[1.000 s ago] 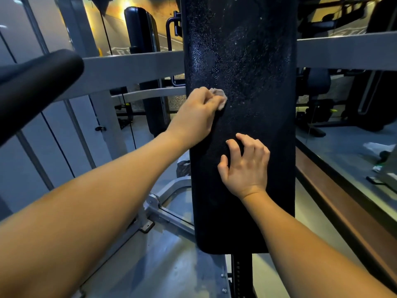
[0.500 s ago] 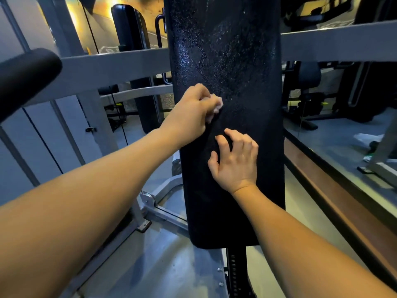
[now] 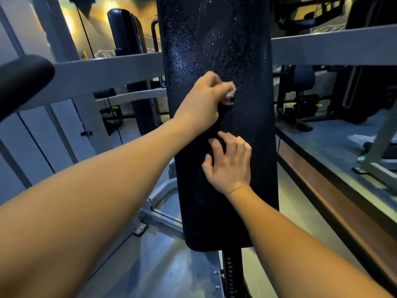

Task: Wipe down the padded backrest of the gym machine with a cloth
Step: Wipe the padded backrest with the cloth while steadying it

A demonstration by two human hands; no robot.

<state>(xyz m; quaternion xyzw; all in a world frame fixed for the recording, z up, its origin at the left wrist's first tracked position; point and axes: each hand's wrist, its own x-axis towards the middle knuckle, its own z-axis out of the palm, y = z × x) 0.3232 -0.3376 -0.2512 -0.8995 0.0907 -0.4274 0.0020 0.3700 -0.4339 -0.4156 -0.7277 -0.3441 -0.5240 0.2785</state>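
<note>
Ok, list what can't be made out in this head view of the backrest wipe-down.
- Cloth: mostly bunched inside the left hand; only a pale scrap shows, so its size is unknown.
- Backrest: its top is cut off by the upper frame edge.
- Backrest under the right hand and both forearms: covered, wiped or not unknown.
- Post below the pad: runs out of the bottom edge.
- White item on the right floor: too small to identify.

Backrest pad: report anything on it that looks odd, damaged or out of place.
The upper part of the black backrest is speckled with fine pale droplets or residue, while the lower part looks clean and matte. No tear or dent shows. The left hand presses a small cloth against it; the right hand rests flat below.
</note>
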